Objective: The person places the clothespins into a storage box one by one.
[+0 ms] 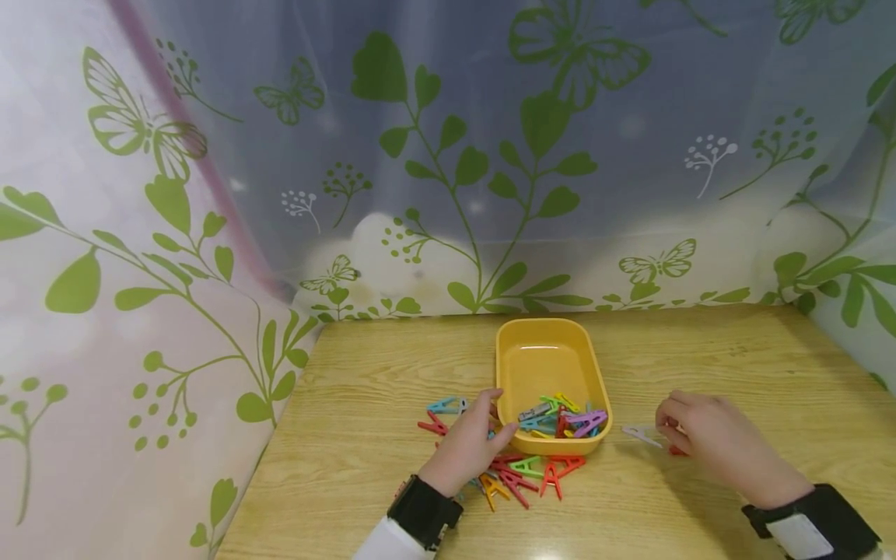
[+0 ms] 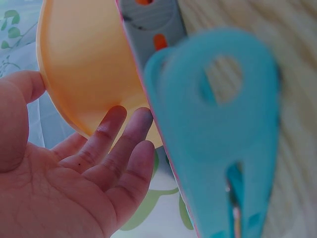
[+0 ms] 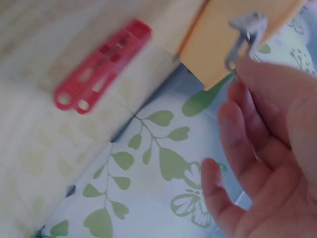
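My left hand is at the left side of a yellow plastic box, thumb at its rim and fingers against its outer wall. Colourful clothespins lie inside the box, a purple clothespin among them. More are heaped on the table around its near left corner, such as a green clothespin. To the right of the box, my right hand pinches a grey clothespin between thumb and fingertips. A red clothespin lies on the table close to that hand, mostly hidden in the head view.
The wood-grain table meets a curtain printed with green leaves and butterflies at its back edge and sides. A blue clothespin looms large in front of the left wrist camera.
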Action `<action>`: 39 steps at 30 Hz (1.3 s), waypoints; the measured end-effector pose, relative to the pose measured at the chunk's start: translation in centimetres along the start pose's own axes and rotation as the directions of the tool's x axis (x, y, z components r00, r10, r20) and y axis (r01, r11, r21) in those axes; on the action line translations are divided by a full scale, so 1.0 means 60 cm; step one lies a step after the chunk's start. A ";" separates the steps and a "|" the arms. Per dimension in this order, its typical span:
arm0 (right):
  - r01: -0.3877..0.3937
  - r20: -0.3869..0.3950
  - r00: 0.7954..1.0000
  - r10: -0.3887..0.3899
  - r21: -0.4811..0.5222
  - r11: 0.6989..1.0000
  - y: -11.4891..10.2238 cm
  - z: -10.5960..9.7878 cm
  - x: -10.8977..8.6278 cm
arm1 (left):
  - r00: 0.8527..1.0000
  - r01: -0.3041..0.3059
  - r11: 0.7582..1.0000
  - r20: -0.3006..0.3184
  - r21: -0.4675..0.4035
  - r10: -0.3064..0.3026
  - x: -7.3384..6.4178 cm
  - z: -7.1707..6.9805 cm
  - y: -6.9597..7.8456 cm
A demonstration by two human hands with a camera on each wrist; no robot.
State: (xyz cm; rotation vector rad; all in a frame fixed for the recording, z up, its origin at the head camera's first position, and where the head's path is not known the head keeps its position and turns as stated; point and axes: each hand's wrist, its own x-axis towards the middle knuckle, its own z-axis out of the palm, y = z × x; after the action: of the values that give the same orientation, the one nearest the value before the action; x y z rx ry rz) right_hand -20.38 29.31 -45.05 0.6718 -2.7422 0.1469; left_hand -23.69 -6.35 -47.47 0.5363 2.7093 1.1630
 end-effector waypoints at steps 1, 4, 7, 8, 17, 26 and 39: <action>0.007 -0.033 0.999 -0.007 -0.003 1.000 0.000 -0.004 0.004 | 1.000 -0.001 1.000 0.000 0.000 0.001 0.000 0.000 0.000; 0.034 -0.148 0.988 -0.038 -0.024 0.999 -0.001 -0.014 0.017 | 1.000 -0.002 1.000 -0.001 0.005 0.002 0.000 0.000 -0.001; 0.048 -0.220 0.974 -0.054 -0.029 0.998 -0.005 -0.016 0.031 | 1.000 0.001 1.000 0.000 0.005 -0.001 0.000 0.001 -0.002; 0.050 -0.236 0.970 -0.057 -0.034 0.998 -0.007 -0.016 0.037 | 1.000 0.002 1.000 0.000 0.004 -0.002 0.000 0.001 -0.002; 0.104 -0.287 0.952 -0.109 -0.035 0.994 -0.034 -0.003 0.083 | 1.000 -0.005 1.000 -0.005 0.015 0.005 0.001 0.001 -0.004; 0.064 -0.167 0.984 -0.065 -0.012 0.998 -0.063 0.009 0.105 | 1.000 -0.009 1.000 0.010 -0.009 0.009 0.001 0.000 -0.005; 0.033 -0.072 0.997 -0.032 0.013 0.999 -0.074 0.031 0.124 | 1.000 -0.005 1.000 0.004 -0.002 0.005 0.001 -0.001 -0.001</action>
State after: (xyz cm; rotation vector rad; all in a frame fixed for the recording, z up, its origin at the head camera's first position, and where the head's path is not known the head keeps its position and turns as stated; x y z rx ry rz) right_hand -25.06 21.82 -44.31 0.7003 -2.6626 0.1795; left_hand -23.76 -6.42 -47.48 0.5448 2.7046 1.1637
